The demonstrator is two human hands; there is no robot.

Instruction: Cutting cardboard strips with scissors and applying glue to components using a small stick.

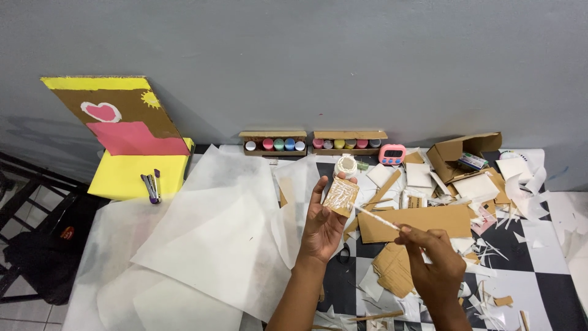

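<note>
**Cardboard piece held up and brushed with white paint**

Cardboard piece (340,196), small and roughly square, sits upright in the left hand (323,222), pinched between thumb and fingertips above the table. Its brown face is streaked with white paint. The right hand (436,265) is closed around the handle of a thin paintbrush (376,219), whose tip touches the lower right edge of the cardboard piece.

Head view, further out: just behind the cardboard piece stands a small open jar of white paint (346,166). Against the grey wall sit two cardboard trays of paint pots (275,144) in many colours, and beside them a pink digital timer (392,154). Large sheets of white paper (214,233) cover the left half of the table. The right half, with a black-and-white checked cover (520,257), is strewn with cardboard scraps (416,222) and paper snippets, and an open cardboard box (462,153) lies near the wall. Far left, a painted cardboard board (122,113) in yellow, brown and pink leans on the wall above a yellow sheet, where a purple stapler (151,186) rests.
</note>
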